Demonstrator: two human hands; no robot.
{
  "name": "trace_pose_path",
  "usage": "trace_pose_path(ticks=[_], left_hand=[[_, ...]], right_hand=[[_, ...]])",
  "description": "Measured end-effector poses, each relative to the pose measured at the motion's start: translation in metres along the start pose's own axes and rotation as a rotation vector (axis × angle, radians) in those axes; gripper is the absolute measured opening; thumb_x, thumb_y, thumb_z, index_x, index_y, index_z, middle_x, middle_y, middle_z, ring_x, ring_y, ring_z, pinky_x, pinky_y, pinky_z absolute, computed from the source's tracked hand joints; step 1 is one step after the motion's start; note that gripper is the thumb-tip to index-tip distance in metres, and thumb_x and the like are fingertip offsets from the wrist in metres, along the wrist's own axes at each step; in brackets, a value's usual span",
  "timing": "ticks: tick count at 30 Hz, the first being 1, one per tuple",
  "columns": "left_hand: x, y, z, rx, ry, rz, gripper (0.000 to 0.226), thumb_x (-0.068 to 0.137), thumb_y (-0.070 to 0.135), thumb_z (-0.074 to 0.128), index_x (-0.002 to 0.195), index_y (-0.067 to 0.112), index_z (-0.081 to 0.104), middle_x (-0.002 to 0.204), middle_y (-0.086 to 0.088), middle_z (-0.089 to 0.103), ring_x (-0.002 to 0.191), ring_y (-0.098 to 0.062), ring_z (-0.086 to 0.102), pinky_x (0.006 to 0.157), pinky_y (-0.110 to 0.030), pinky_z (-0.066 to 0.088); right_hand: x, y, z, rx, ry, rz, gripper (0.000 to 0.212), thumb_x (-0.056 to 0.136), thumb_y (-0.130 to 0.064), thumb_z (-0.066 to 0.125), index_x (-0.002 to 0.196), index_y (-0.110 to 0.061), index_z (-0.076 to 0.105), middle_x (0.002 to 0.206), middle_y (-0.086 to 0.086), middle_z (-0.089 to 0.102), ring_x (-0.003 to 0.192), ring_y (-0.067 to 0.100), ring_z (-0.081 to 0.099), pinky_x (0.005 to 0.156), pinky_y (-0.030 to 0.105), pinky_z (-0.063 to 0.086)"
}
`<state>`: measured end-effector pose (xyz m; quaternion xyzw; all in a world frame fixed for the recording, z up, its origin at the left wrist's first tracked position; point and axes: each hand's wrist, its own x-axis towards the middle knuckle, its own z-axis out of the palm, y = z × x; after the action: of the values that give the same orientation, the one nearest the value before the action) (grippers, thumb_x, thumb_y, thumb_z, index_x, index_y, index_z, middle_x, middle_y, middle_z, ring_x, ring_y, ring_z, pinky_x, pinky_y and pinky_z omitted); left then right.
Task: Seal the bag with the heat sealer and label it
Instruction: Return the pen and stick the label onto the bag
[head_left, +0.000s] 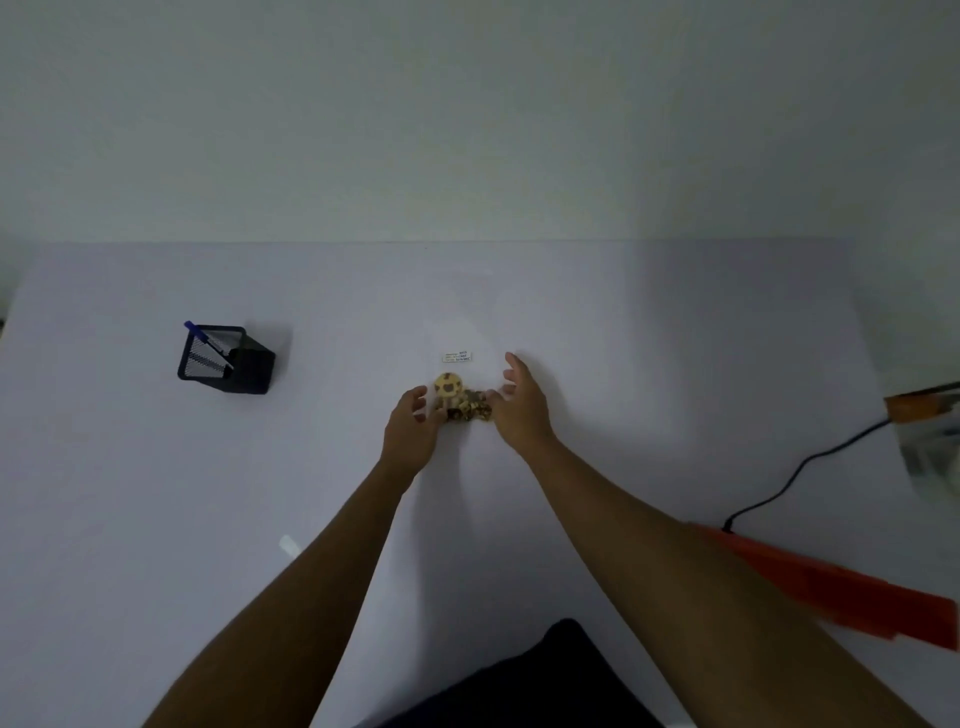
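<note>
A clear bag of cookies (461, 399) lies flat on the white table (623, 338), with a small white label (457, 357) stuck near its far end. My left hand (411, 430) hovers at the bag's left side, fingers curled and apart. My right hand (521, 404) is at the bag's right side, fingers spread; whether either hand touches the bag I cannot tell. The orange heat sealer (841, 584) lies at the right near edge, partly behind my right forearm.
A black mesh pen holder (227, 358) with a blue pen (208, 344) stands at the left. A black power cord (795, 473) runs from the sealer toward the right edge, where another orange item (922, 408) and clear plastic (932, 457) lie.
</note>
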<state>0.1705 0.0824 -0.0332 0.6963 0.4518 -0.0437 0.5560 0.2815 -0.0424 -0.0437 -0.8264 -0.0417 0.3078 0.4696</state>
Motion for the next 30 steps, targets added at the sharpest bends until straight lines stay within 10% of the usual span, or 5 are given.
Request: trace_pose_path(ticks=[12,25,30], left_hand=[[-0.125,0.012,0.029,0.114,-0.175,0.336,0.045,0.096,0.045,0.055,0.133,0.019,0.054,0.128,0.004,0.061,0.11,-0.012,0.059,0.094,-0.03,0.048],[-0.214,0.04,0.184,0.298,-0.608,0.263,0.069,0.092,0.064,0.044,0.141,0.016,0.044,0.143,-0.004,0.05,0.121,-0.018,0.051,0.1,-0.035,0.041],[-0.232,0.056,0.241,0.313,-0.724,0.16,0.073,0.098,0.062,0.028,0.147,0.008,0.034,0.139,-0.005,0.047,0.121,-0.016,0.045,0.099,-0.032,0.035]], right_hand=[[-0.156,0.024,-0.059,0.124,0.192,-0.15,0.034,0.094,-0.009,0.062,0.126,-0.02,0.059,0.119,-0.006,0.065,0.102,0.008,0.063,0.084,0.012,0.047],[-0.269,0.171,-0.173,0.214,0.55,0.307,0.011,0.095,-0.022,0.056,0.091,-0.025,0.066,0.094,0.0,0.069,0.091,0.022,0.066,0.09,0.046,0.057],[-0.273,0.214,-0.241,0.343,0.774,0.495,0.05,0.091,0.002,0.049,0.14,-0.012,0.048,0.138,0.007,0.054,0.124,0.026,0.054,0.108,0.043,0.043]])
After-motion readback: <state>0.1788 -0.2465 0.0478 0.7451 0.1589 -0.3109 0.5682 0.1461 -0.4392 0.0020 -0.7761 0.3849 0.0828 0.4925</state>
